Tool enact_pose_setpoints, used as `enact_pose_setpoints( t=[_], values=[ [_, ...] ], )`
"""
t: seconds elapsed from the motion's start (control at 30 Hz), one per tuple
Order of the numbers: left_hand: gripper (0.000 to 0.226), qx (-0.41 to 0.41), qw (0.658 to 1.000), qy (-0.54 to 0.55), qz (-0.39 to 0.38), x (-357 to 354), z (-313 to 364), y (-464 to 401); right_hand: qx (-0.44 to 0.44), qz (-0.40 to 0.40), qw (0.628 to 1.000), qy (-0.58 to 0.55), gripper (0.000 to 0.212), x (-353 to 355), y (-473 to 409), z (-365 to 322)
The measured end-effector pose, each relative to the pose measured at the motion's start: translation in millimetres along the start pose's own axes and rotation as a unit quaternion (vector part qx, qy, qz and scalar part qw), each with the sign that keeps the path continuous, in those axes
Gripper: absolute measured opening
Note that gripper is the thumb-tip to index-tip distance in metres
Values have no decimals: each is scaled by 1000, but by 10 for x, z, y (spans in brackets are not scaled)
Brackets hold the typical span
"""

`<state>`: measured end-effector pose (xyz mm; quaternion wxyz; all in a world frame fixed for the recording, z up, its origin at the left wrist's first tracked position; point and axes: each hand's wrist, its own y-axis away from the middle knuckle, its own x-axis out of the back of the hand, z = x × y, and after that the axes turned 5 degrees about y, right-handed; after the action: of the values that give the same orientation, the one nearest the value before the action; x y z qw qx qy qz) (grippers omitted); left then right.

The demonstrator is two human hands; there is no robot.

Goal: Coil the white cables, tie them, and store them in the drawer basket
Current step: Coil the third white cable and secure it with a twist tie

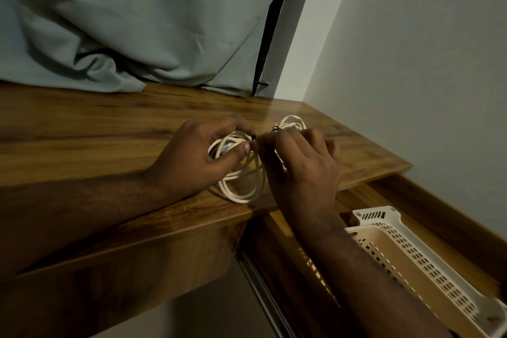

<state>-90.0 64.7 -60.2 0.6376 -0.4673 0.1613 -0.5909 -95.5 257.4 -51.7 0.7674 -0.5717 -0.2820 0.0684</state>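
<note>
A: Camera setup?
B: Single head view – worn, looking forward and down across the table (pixel 82 129), close in.
A: Wide angle?
B: Yes. Takes in curtain (pixel 137 22) behind, wall (pixel 425 63) on the right, open drawer (pixel 452 217) at lower right. No second view to overlap.
</note>
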Motion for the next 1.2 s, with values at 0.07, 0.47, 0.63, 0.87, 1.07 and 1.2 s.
enact_pose_setpoints(
  t=[0.07, 0.47, 0.63, 0.87, 1.07, 1.2],
  values=[
    [22, 1, 1000, -2, -2, 2, -2, 1, 6, 11, 1000, 2, 15, 3, 1, 0],
    [22, 5, 1000, 10, -5, -17, -7, 7, 8, 0, 1000, 0, 18, 0, 1, 11],
    [23, 9, 1000, 14, -8, -4, -19, 2, 12, 1, 1000, 1, 19, -11, 8, 19],
    [24, 8, 999, 33, -12, -20, -13, 5, 13, -4, 1000, 6, 22, -4, -9, 24],
    [23, 14, 999, 33, -10, -16, -3, 4, 18, -5, 1000, 19, 22, -16, -5, 28],
    [26, 9, 999, 40, -12, -13, 16, 2, 25, 4, 999, 30, 21, -15, 2, 27]
  ],
)
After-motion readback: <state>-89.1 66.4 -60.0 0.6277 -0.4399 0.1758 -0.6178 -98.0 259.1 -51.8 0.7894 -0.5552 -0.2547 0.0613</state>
